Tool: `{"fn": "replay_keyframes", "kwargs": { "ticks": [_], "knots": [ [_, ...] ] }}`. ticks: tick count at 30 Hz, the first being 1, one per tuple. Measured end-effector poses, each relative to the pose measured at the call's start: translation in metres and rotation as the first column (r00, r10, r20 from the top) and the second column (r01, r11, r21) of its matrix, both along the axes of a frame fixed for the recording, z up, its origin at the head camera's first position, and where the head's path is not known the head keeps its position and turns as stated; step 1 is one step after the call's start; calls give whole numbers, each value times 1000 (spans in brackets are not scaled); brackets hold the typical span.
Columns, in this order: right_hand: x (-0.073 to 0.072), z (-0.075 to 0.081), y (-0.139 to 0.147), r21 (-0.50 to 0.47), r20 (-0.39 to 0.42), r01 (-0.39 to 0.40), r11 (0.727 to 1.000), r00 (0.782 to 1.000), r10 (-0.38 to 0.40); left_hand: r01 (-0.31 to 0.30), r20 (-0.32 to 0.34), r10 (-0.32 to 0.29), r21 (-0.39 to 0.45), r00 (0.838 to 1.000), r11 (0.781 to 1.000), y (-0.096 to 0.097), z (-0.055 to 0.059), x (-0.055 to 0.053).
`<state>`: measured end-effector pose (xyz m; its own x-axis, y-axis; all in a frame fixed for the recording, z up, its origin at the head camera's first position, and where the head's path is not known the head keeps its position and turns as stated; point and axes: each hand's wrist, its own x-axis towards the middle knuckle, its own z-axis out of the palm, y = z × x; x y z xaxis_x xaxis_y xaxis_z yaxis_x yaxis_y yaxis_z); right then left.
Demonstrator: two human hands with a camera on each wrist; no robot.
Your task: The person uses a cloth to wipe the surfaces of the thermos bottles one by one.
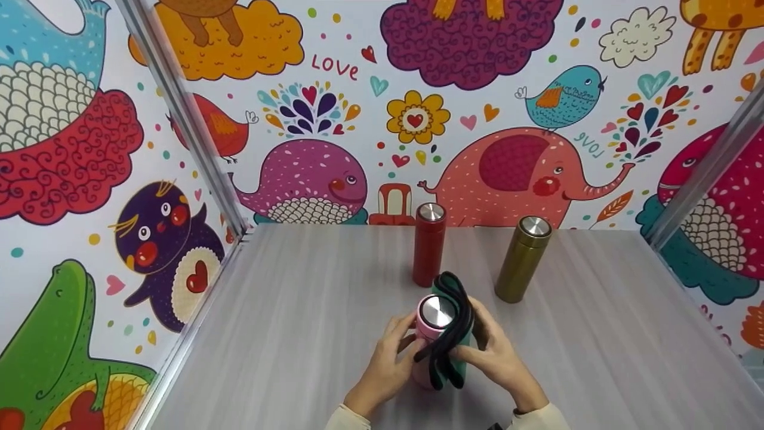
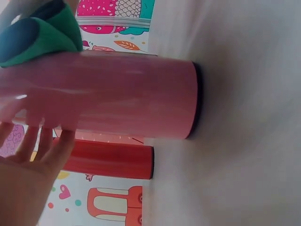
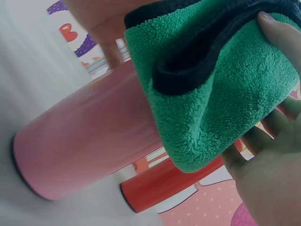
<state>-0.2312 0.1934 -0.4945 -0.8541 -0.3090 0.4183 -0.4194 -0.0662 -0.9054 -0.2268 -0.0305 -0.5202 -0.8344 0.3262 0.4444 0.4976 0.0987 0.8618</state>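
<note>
A pink thermos bottle (image 2: 131, 94) with a silver-topped lid stands upright near the front of the table. My left hand (image 1: 382, 364) grips its side close to the top, fingers wrapped round the body. In my right hand (image 1: 498, 358) is a folded green towel (image 3: 235, 89) with black edging, pinched between thumb and fingers. The towel lies against the right side of the bottle, and its folds cover part of the lid's edge in the head view. Behind the pink bottle, the red bottle (image 1: 428, 251) stands upright.
An olive-gold bottle (image 1: 519, 266) stands at the back right of the grey table (image 1: 298, 298). Walls printed with cartoon animals close off the back and sides, with metal strips (image 1: 182, 113) along their corners.
</note>
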Motion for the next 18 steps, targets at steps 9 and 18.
{"fn": "replay_keyframes", "kwargs": {
  "ticks": [9, 18],
  "knots": [
    [3, -24, 5, 40, 146, -38, 998, 989, 32, -3, 74, -2, 66, 997, 998, 6, -1, -3],
    [2, -57, 7, 152, 336, -42, 987, 942, -12, -39, 26, 38, 36, 999, 999, 1, 0, -8]
  ]
}}
